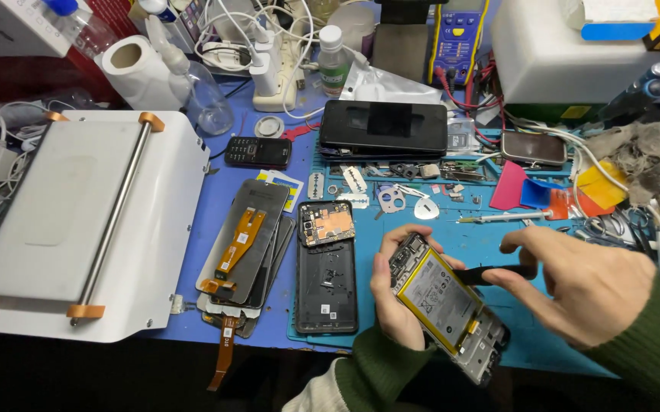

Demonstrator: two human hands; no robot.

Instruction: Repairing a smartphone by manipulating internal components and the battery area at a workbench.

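My left hand [391, 294] grips an opened phone [446, 305] from its left side; the phone's back is off, so its yellow-edged battery and circuit boards show. My right hand [574, 278] holds a thin black pry tool [498, 273] whose tip rests at the phone's upper right edge, beside the battery. Both hands hover over the blue work mat [498, 236] at the front right of the bench. Green sleeves cover both forearms.
Left of the hands lie a black phone back frame [327, 282] and stacked screens with orange flex cables [242, 244]. A white machine [78, 221] fills the left. Blades, picks, tweezers [494, 218], a keypad phone [257, 151], other phones, bottles and a multimeter [458, 38] crowd the back.
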